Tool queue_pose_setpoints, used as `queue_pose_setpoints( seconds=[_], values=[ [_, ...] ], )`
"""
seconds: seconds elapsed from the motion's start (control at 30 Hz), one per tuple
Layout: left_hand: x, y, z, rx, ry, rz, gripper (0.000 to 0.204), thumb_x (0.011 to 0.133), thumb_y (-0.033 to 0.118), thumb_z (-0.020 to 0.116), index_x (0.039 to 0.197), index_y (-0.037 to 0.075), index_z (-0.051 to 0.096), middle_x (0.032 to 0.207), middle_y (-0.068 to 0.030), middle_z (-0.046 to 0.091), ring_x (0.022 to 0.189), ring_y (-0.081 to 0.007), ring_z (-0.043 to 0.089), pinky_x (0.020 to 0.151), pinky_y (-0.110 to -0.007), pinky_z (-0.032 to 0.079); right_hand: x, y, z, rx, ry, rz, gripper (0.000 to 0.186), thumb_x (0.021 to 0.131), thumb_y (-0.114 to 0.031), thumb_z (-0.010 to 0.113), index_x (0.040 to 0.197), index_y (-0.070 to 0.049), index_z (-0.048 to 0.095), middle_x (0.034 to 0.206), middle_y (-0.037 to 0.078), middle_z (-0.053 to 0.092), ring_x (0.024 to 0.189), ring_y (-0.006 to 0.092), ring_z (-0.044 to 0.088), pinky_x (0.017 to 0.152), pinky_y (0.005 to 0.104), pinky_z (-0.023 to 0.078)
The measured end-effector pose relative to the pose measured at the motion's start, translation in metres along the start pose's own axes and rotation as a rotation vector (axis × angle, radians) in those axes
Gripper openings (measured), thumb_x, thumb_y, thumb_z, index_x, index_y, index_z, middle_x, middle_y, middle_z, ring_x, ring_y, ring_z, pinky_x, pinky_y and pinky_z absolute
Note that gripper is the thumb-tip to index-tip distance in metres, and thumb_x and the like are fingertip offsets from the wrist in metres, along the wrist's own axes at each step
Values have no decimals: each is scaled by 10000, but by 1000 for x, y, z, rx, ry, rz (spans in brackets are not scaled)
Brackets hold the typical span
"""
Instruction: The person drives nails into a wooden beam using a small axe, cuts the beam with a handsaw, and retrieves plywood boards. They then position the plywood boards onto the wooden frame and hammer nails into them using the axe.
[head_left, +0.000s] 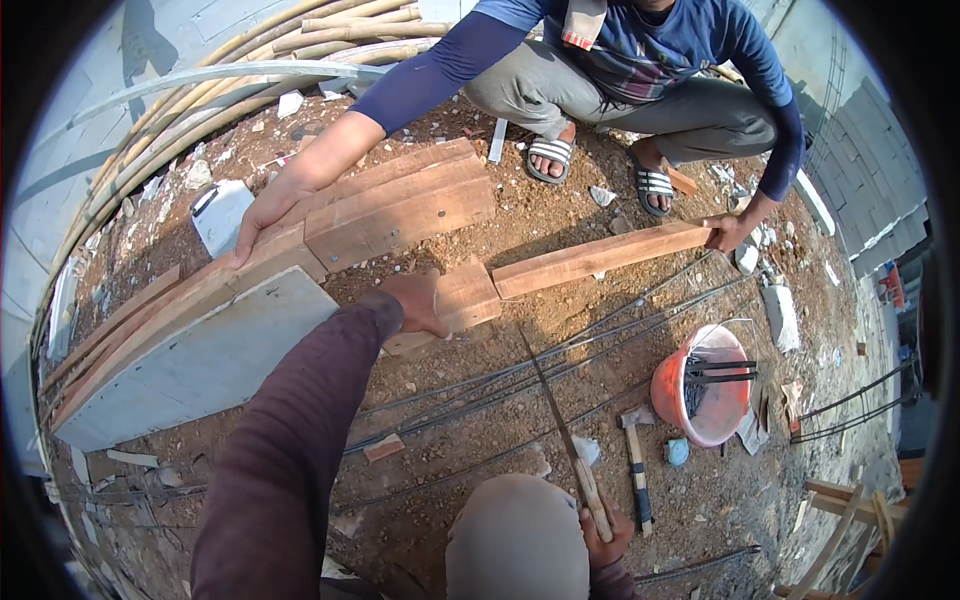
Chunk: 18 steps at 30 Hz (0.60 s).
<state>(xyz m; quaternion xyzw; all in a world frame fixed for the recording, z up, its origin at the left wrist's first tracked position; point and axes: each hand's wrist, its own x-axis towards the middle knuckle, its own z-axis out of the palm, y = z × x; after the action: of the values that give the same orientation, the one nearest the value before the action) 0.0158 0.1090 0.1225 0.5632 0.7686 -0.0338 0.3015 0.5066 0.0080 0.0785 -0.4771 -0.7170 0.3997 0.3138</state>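
My left hand (pixel 408 302) is closed over the near end of a reddish wooden beam (pixel 610 254). A dark line crosses the beam just right of my hand, between a short end piece (pixel 467 295) and the longer length; I cannot tell whether the two are fully apart. My right hand (pixel 607 538), at the lower edge, grips the wooden handle of a handsaw (pixel 562 430). Its narrow blade points up toward the beam, its tip just below the dark line. A squatting person across from me holds the beam's far right end with one hand (pixel 735 230).
The person's other hand (pixel 275 207) rests on a stack of planks (pixel 400 210) beside a pale panel (pixel 200 360). A red bucket (pixel 668 385) with dark contents, a hammer (pixel 637 470) and steel rods (pixel 590 335) lie on rubble-strewn soil. Bamboo poles (pixel 355 35) curve behind.
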Motion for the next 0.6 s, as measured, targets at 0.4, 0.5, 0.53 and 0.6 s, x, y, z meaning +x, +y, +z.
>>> queue_pose_setpoints(
  seconds=[0.4,0.5,0.53,0.6],
  values=[
    [36,-12,68,0,-150,-56,1008,631,432,807,1409,-54,387,1261,-252,603,1146,-354,610,935,-429,504,23,-59,-43,-246,-196,103,333,859,-140,667,1106,82,650,899,158,683,799,230,668,731,327,529],
    [40,-18,77,-28,-121,-25,1049,633,447,806,1439,-54,358,1303,-250,580,1172,-352,597,956,-414,500,25,-54,-44,-255,-175,128,337,863,-144,662,1114,80,646,912,156,682,810,231,665,739,330,528],
    [39,-19,79,-28,-124,-36,1096,623,453,812,1462,-55,323,1338,-250,554,1181,-356,590,960,-406,501,26,-50,-44,-258,-165,138,339,864,-146,660,1117,79,645,917,156,681,814,232,664,742,331,527],
    [38,-20,82,16,-81,-18,1132,624,461,802,1497,-33,278,1500,-261,365,1355,-370,422,1089,-430,398,30,-43,-38,-255,-152,140,342,866,-149,656,1123,77,642,925,155,680,821,232,662,747,333,527]
  ],
)
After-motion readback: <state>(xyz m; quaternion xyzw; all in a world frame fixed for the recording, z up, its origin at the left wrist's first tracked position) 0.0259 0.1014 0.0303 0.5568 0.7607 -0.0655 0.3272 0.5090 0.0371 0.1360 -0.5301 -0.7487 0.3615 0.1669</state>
